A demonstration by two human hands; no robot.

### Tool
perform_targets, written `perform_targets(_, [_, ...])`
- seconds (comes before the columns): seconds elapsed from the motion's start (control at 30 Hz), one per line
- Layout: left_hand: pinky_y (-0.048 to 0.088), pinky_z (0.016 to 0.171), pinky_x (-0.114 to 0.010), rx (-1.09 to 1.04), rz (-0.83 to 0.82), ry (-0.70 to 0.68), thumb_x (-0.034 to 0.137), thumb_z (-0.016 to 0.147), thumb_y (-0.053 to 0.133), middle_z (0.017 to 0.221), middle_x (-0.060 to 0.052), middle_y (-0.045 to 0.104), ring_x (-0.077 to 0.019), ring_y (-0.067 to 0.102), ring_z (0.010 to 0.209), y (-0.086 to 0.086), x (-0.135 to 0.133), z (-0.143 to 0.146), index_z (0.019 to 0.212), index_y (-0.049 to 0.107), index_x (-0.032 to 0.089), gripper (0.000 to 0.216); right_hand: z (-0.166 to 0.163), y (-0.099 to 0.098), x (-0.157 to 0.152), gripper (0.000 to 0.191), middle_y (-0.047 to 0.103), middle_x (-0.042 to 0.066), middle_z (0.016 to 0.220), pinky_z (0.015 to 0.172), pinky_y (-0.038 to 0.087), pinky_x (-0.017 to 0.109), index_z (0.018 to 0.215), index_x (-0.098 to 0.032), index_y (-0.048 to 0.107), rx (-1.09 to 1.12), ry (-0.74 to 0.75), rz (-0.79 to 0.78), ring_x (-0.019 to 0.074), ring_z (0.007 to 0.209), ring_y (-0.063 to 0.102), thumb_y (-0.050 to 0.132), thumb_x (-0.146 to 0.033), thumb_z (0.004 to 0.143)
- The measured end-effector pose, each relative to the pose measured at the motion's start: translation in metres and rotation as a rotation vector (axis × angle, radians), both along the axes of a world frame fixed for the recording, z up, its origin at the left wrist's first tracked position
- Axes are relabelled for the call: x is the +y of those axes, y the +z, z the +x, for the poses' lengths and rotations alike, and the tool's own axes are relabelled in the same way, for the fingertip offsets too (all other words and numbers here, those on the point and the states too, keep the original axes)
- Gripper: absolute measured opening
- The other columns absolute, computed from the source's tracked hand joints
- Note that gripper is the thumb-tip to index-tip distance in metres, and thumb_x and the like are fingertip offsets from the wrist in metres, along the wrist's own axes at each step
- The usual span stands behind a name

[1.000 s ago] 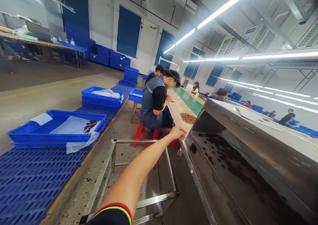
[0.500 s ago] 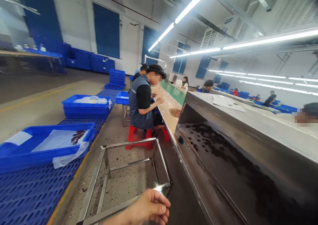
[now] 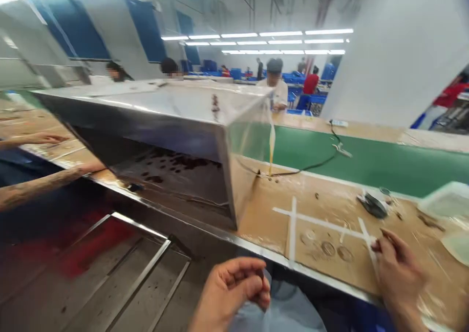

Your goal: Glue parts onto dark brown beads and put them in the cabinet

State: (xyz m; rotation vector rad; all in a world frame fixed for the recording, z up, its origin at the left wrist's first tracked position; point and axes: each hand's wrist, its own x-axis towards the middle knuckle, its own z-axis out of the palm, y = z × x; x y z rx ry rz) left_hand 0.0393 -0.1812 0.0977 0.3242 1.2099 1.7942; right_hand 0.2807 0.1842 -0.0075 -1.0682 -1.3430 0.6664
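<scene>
My left hand (image 3: 229, 293) is low in the middle, below the table edge, with its fingers curled and pinched together over a pale, thin plastic-like thing (image 3: 282, 312). What the fingers pinch is too small to name. My right hand (image 3: 397, 273) rests on the brown worktable (image 3: 256, 210) at the lower right. It is blurred, with bent fingers and fingertips by a white tape line (image 3: 366, 234) and a small dark bit. A white tape cross (image 3: 293, 217) lies between the two hands.
A big steel hopper (image 3: 146, 107) with dark bits inside stands on the table at left. Behind runs a green conveyor belt (image 3: 351, 158) with a black cable (image 3: 311, 166). A dark tool (image 3: 372, 205) and clear tub (image 3: 445, 200) sit right. Another person's arms (image 3: 36, 188) reach in left; a steel frame (image 3: 139, 254) stands below.
The view has swung far to the right, from the floor and seated workers to the worktable. My left hand has drawn back close to me, and my right hand has come into view.
</scene>
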Motion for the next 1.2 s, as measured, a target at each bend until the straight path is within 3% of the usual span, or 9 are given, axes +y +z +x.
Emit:
perform_targets(0.07, [0.069,0.078,-0.032,0.058,0.008,-0.043,0.046,0.081,0.111,0.093,-0.012,0.088,-0.0221,0.083,0.078,0.006,0.029,0.005,0.112,0.093,0.016,0.047,0.012,0.000,-0.014,0.046,0.080,0.006,0.086,0.080,0.064,0.044,0.115,-0.019,0.088,0.000,-0.020,-0.015,0.0294,0.079,0.078,0.085,-0.062,0.098])
perform_targets(0.17, [0.071,0.083,-0.033,0.111,0.003,-0.096,0.041,0.086,0.108,0.099,-0.014,0.089,-0.0234,0.085,0.084,0.010,0.065,0.017,0.119,0.093,0.015,0.045,0.004,0.020,-0.054,0.042,0.083,0.007,0.094,0.085,0.066,0.040,0.121,-0.019,0.088,0.060,0.077,0.015,0.0251,0.082,0.080,0.086,-0.056,0.101])
perform_targets(0.3, [0.072,0.087,-0.034,0.150,-0.073,-0.137,0.042,0.088,0.107,0.099,-0.013,0.090,-0.0240,0.087,0.085,0.008,0.100,0.036,0.117,0.092,0.015,0.042,-0.013,0.050,-0.123,0.034,0.087,0.009,0.111,0.086,0.072,0.039,0.131,-0.026,0.088,0.080,0.468,-0.180,0.0271,0.095,0.085,0.092,-0.046,0.104])
perform_targets(0.4, [0.073,0.090,-0.033,0.166,-0.121,-0.164,0.041,0.088,0.107,0.102,-0.011,0.091,-0.0242,0.088,0.089,0.001,0.118,0.044,0.119,0.092,0.018,0.041,-0.026,0.058,-0.148,0.030,0.086,0.008,0.124,0.094,0.072,0.039,0.137,-0.033,0.086,0.064,0.631,-0.290,0.0274,0.110,0.083,0.088,-0.041,0.109])
perform_targets(0.57, [0.072,0.094,-0.030,0.149,-0.137,-0.214,0.038,0.093,0.102,0.104,-0.009,0.091,-0.0220,0.088,0.093,-0.015,0.134,0.043,0.128,0.089,0.021,0.041,-0.043,0.057,-0.137,0.024,0.085,0.006,0.121,0.094,0.068,0.037,0.133,-0.033,0.087,0.015,0.676,-0.376,0.0256,0.108,0.080,0.087,-0.039,0.110])
perform_targets(0.8, [0.071,0.096,-0.029,0.070,-0.117,-0.246,0.035,0.098,0.099,0.110,-0.009,0.092,-0.0220,0.088,0.101,-0.024,0.132,0.025,0.119,0.087,0.020,0.029,-0.053,0.066,-0.130,0.019,0.085,0.004,0.115,0.089,0.065,0.034,0.125,-0.033,0.090,-0.068,0.740,-0.417,0.0242,0.104,0.078,0.090,-0.039,0.108])
perform_targets(0.9, [0.070,0.092,-0.026,0.013,-0.072,-0.266,0.034,0.098,0.100,0.102,-0.008,0.091,-0.0201,0.088,0.095,-0.027,0.128,0.015,0.114,0.087,0.019,0.026,-0.060,0.066,-0.133,0.023,0.085,0.004,0.111,0.089,0.066,0.032,0.126,-0.032,0.090,-0.028,0.732,-0.485,0.0227,0.100,0.079,0.094,-0.041,0.105])
perform_targets(1.07, [0.072,0.081,-0.033,-0.206,-0.001,-0.347,0.040,0.097,0.100,0.092,-0.011,0.089,-0.0235,0.087,0.083,-0.035,0.125,0.002,0.108,0.085,0.014,0.031,-0.065,0.066,-0.138,0.034,0.086,0.004,0.102,0.084,0.069,0.033,0.125,-0.028,0.090,0.021,0.729,-0.667,0.0231,0.093,0.082,0.100,-0.047,0.099])
perform_targets(1.2, [0.070,0.079,-0.030,-0.322,-0.022,-0.428,0.039,0.094,0.102,0.092,-0.013,0.089,-0.0236,0.087,0.082,-0.043,0.123,-0.005,0.103,0.085,0.014,0.032,-0.066,0.074,-0.139,0.030,0.085,0.002,0.097,0.079,0.067,0.030,0.123,-0.030,0.090,0.001,0.742,-0.679,0.0209,0.088,0.081,0.100,-0.045,0.099])
